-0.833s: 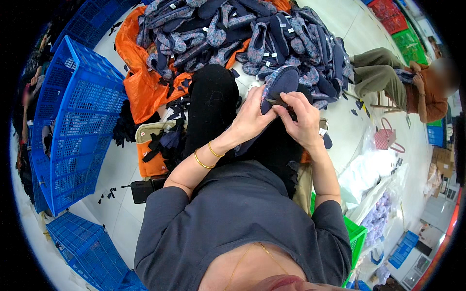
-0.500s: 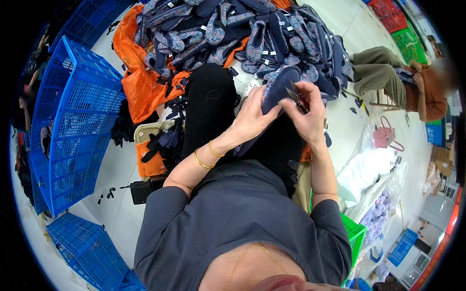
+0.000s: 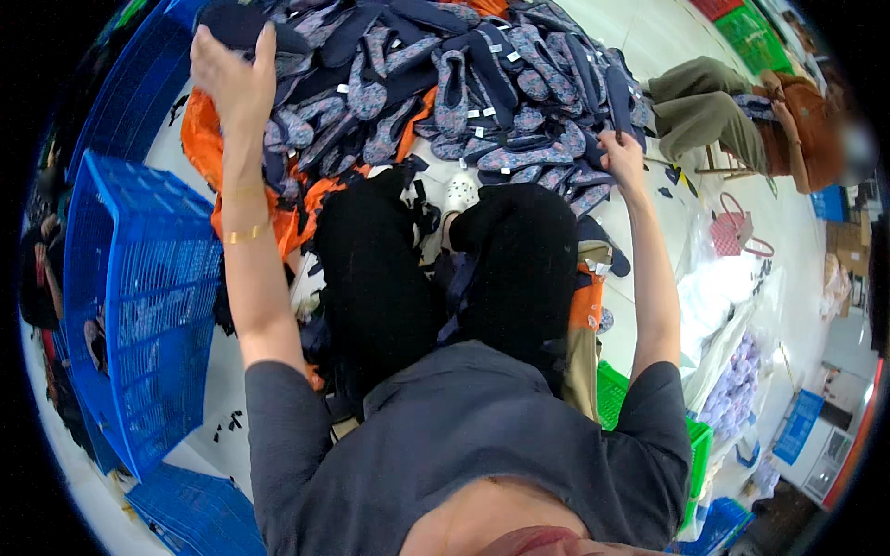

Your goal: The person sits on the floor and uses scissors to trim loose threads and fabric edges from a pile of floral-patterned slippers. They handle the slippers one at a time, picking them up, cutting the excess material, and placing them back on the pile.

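A big pile of dark blue and flower-patterned slippers (image 3: 482,83) lies on the floor in front of my black-trousered knees (image 3: 445,269). My left hand (image 3: 232,74) is stretched far up and to the left over the pile's left end, its fingers around a dark blue slipper (image 3: 236,20). A gold bangle sits on that forearm. My right hand (image 3: 621,153) reaches to the pile's right edge, where its fingers close on a dark slipper (image 3: 615,97) standing on its side.
Blue plastic crates (image 3: 139,306) stand at my left, with orange sacking (image 3: 199,139) under the pile. A green crate (image 3: 614,394) is by my right hip. Another person (image 3: 732,102) sits at the upper right, near a pink basket (image 3: 734,236) and clear bags (image 3: 732,398).
Both hands held one dark slipper together over my lap. Now they have parted: the left swung far up-left with a dark slipper, and the right reached out to the pile's right edge.
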Available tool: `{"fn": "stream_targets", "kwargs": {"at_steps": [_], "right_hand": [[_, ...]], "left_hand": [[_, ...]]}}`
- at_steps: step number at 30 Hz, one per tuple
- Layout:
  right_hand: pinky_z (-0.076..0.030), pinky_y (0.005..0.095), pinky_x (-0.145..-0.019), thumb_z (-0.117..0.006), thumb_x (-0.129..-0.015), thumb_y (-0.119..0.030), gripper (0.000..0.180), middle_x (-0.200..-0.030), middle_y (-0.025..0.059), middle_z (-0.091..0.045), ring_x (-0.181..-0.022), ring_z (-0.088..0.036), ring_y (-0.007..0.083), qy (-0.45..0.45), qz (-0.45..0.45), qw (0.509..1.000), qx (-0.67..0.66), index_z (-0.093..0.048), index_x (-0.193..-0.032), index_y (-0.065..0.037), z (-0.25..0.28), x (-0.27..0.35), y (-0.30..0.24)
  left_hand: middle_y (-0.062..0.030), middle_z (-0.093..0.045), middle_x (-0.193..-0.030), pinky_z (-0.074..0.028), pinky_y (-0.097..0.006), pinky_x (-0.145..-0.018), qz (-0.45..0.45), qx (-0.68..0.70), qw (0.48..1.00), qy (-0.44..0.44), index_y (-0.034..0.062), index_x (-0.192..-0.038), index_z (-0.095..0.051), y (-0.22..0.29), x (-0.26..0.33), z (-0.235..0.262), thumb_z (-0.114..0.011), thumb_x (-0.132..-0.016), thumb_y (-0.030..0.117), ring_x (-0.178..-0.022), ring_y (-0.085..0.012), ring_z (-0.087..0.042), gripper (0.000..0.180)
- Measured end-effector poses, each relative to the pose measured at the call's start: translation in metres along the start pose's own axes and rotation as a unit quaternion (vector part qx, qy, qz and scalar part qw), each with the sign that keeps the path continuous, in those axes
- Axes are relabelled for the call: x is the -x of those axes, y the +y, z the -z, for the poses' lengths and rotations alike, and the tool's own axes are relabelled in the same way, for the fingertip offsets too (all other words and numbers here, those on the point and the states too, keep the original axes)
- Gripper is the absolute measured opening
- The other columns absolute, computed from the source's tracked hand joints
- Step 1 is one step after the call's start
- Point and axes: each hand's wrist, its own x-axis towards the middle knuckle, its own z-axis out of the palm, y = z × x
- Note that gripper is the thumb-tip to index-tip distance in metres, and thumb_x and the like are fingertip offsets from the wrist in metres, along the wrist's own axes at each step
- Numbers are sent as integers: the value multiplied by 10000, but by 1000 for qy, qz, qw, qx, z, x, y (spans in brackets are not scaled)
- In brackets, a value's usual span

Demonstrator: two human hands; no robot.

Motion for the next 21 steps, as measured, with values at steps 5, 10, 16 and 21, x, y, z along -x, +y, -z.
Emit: {"fn": "stream_targets", "kwargs": {"at_steps": [5, 10, 16, 21], "right_hand": [[-516, 322, -568, -640, -822, -218, 236, -710, 100, -682, -582, -660, 188, -94, -103, 947, 288, -655, -870, 13, 8, -85, 142], [-530, 452, -831, -679, -769, -158, 413, -1282, 192, -523, -1011, -637, 365, -192, 140, 796, 557, -577, -1164, -95, -30, -113, 210], [-541, 437, -814, -712, -778, -198, 505, -1264, 191, -514, -991, -647, 343, -240, 99, 754, 603, -518, -1239, -132, -47, -122, 225], [-514, 419, -742, -734, -742, -232, 418, -1034, 131, -581, -900, -644, 312, -258, 261, 763, 533, -580, -1106, -95, -23, -102, 204]], "left_hand": [[-167, -451, -1389, -291, -425, -1101, -11, 182, 933, -310, 71, -1266, -565, 84, 85, 28, -697, -838, 152, -1310, -340, -392, 455], [-149, -493, -1348, -340, -417, -1071, 115, 165, 887, -414, 35, -1188, -617, 96, 113, 40, -663, -864, 78, -1287, -323, -431, 330], [-136, -581, -1254, -453, -365, -964, 147, 205, 851, -460, 13, -1167, -625, 99, 110, 27, -624, -901, 62, -1146, -278, -572, 271], [-128, -616, -1213, -437, -354, -987, 150, 273, 821, -479, 8, -1158, -627, 108, 107, 22, -607, -921, 73, -1144, -261, -582, 247]]}}
